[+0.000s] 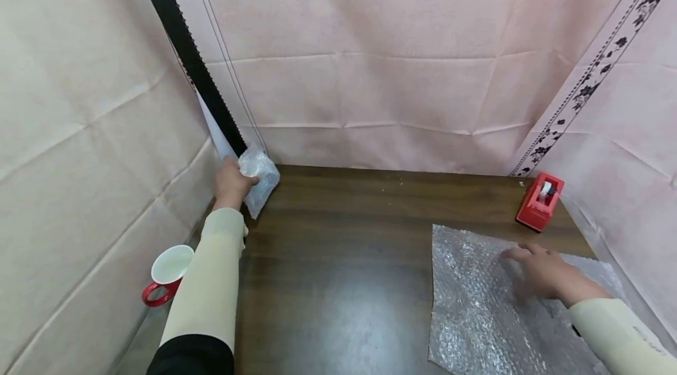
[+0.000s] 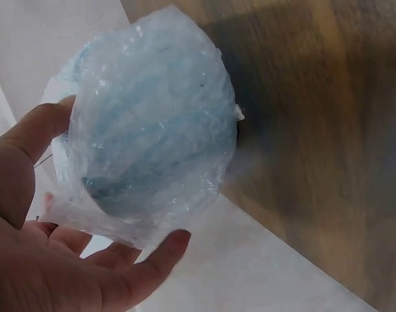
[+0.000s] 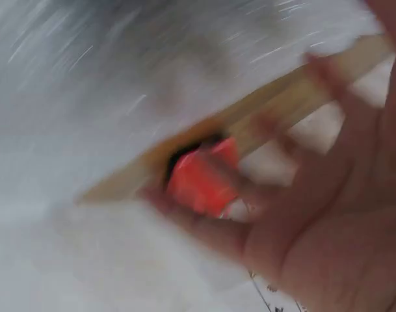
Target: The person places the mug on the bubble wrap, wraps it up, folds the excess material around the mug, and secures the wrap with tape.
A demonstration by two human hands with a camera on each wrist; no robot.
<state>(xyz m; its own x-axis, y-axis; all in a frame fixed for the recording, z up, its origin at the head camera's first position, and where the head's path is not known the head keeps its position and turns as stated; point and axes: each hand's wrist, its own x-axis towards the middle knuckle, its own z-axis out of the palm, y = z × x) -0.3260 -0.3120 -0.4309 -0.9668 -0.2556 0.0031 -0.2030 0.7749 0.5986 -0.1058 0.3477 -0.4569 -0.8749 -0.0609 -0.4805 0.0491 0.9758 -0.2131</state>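
One wrapped bundle [image 1: 262, 191] gripped in the left fingers [image 2: 160, 263] — right fingers [image 3: 214, 233] spread loosely over the bubble-wrap sheet [image 1: 471, 298].

We count two hands, one left hand [image 1: 231, 184] and one right hand [image 1: 555, 275]. We see one wrapped bundle [image 1: 264, 181] left of centre, one plastic sheet [image 1: 465, 298] at lower right, one red dispenser [image 1: 533, 213] at right, one mug [image 1: 171, 266] at lower left and one bench [image 1: 338, 245].
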